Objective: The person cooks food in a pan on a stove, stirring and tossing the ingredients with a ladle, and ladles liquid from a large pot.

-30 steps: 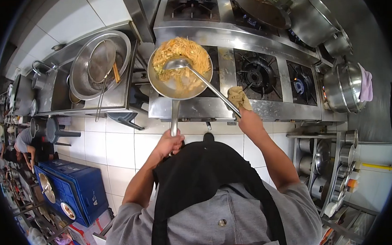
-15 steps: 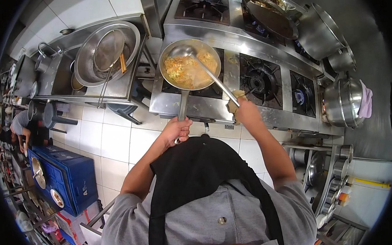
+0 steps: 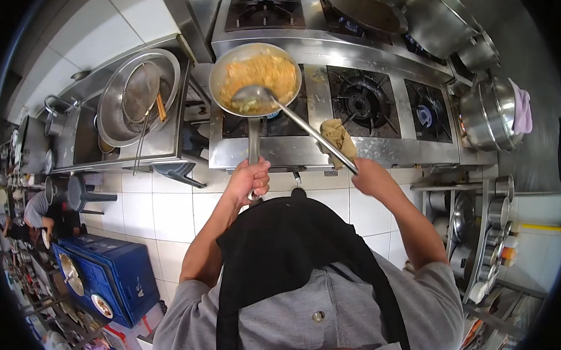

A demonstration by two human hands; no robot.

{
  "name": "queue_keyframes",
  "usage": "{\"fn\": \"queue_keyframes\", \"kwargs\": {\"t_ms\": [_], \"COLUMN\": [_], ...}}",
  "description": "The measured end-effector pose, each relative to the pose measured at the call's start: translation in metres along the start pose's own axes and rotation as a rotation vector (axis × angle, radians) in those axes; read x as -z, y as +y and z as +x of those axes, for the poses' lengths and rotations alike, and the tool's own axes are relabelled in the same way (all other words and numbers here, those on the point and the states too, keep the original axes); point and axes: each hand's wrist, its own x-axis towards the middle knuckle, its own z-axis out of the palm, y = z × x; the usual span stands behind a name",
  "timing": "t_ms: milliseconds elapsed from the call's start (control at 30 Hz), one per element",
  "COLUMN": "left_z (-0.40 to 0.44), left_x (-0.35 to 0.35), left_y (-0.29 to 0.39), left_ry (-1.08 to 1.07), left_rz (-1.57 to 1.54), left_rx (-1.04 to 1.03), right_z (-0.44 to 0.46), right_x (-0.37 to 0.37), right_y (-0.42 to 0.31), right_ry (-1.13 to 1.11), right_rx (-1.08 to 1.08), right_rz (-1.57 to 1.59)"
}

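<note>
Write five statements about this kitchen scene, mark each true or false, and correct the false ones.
1. The left hand grips the pan handle. True.
2. The right hand holds a knife. False: it holds a ladle.
3. The ladle's bowl end is inside the pan with the noodles. True.
4. The tan cloth lies in the sink. False: it lies at the front edge of the stove.
5. A blue flame shows at the burner to the right of the unlit one beside the cloth. True.
</note>
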Motion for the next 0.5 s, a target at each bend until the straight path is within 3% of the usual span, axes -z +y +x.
{"fn": "queue_keyframes", "kwargs": {"t_ms": [33, 67, 133, 367, 500], "left_z": [0.0, -0.016, -0.027, 0.005, -0.008], "left_x": [0.017, 0.009, 0.034, 0.023, 0.034], "left_y": [-0.018, -0.026, -0.037, 0.004, -0.03], "left_ry": [0.08, 0.165, 0.14, 0.079, 0.111], "left_rz": [-0.018, 0.148, 0.297, 0.107, 0.2], "left_rx": [0.1, 0.007, 0.022, 0.044, -0.007], "right_z": [0.003, 0.009, 0.01, -0.004, 0.033], "right_x": [-0.009, -0.014, -0.018, -0.029, -0.016], "right_y": [-0.001, -0.004, -0.009, 0.012, 0.006], "right_ry": [0.003, 0.08, 0.165, 0.089, 0.154], "right_rx": [-0.006, 0.014, 0.033, 0.037, -0.058], "right_rz": [0.008, -0.011, -0.022, -0.109, -0.165]}}
